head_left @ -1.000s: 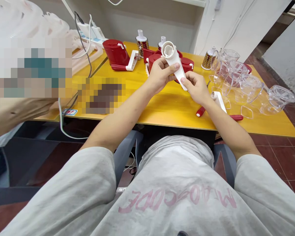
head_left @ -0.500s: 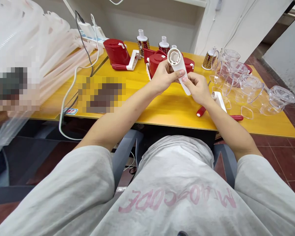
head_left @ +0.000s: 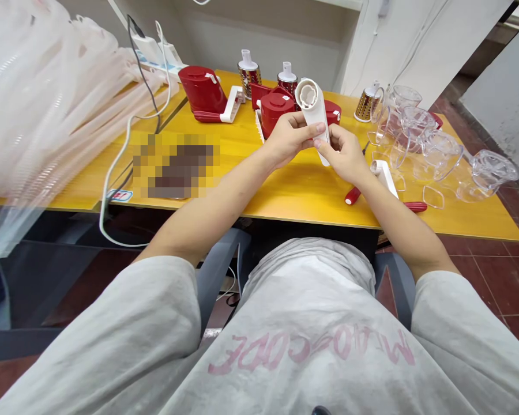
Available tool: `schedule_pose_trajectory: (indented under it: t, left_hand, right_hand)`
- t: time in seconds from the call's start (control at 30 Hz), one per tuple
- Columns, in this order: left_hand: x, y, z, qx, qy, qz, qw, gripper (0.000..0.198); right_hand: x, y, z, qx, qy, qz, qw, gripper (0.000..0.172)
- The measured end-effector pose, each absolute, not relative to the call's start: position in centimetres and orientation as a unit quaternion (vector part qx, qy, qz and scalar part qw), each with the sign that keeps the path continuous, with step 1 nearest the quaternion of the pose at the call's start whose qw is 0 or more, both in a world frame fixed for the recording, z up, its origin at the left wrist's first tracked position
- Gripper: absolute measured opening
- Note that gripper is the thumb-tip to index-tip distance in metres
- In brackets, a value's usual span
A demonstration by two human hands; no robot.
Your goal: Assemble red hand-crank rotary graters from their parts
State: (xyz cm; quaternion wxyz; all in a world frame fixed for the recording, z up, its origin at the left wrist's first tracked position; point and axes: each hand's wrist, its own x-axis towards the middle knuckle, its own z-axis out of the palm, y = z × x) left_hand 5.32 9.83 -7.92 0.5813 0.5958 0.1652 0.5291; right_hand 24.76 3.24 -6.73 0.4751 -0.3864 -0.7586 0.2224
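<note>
Both my hands hold a white plastic crank handle [head_left: 313, 109] above the yellow table [head_left: 285, 190]. Its round, ribbed socket end points up and away from me. My left hand [head_left: 288, 137] grips the middle of its shaft with the thumb laid across it. My right hand [head_left: 343, 154] pinches the lower end of the shaft from the right. Just behind the hands stands a red grater body [head_left: 273, 109], and another red grater body [head_left: 201, 92] with a white handle lies further left.
Clear plastic cups and lids [head_left: 432, 150] crowd the table's right side. A second white crank with red knob [head_left: 372, 178] lies by my right wrist. Metal grater drums [head_left: 247, 68] stand at the back. A white cable [head_left: 112, 173] hangs off the left edge, beside blurred translucent plastic.
The white crank handle has shifted a little right and turned more upright between my hands. The blurred plastic at the left has swept across the view.
</note>
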Motion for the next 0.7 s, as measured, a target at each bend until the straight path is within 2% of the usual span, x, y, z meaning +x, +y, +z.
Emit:
schedule_pose_trajectory:
  t: [0.2,0.53,0.7]
  left_hand:
    - [6.0,9.7,-8.3,0.610,0.157,0.525,0.572,0.088]
    - [5.9,9.0,-7.8,0.624,0.185,0.515,0.558,0.097]
    - [6.2,8.4,-7.3,0.595,0.188,0.546,0.559,0.091]
  right_hand:
    - [25.1,3.1,-6.6,-0.391,-0.774,0.185,0.463,0.072]
    - [25.4,2.3,-5.2,-0.390,-0.778,0.184,0.457,0.085]
    - [24.5,2.0,-4.7,-0.373,-0.736,0.290,0.485,0.085]
